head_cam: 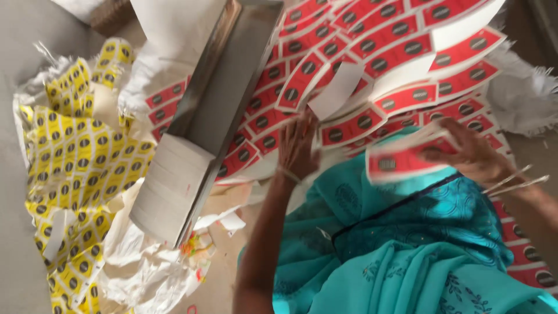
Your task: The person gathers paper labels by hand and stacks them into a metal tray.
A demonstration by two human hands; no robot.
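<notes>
The left hand (pixel 297 148) reaches forward from the lower middle of the view, forearm rising almost straight up the frame, a thin band at the wrist. Its palm faces down and its fingers (pixel 292 129) are spread open and flat, the tips resting on the red labels (pixel 354 125) that lie fanned in overlapping rows across the floor (pixel 23 35). It grips nothing.

The right hand (pixel 471 152) comes in from the right edge, forearm slanting down toward the lower right with thin bangles (pixel 511 180) at the wrist. Its fingers are curled closed around a small stack of red labels (pixel 401 160), held roughly level above the person's lap, just over the teal garment (pixel 401 244). The held stack is blurred, so its count cannot be told. It sits just below and to the right of the spread rows, near the left hand but not touching it.

A long grey metal tray (pixel 232 81) lies diagonally to the left of the left hand, with a block of white paper (pixel 168 186) at its near end. Further left, sheets of yellow labels (pixel 81 168) are heaped on crumpled white paper (pixel 139 267).
</notes>
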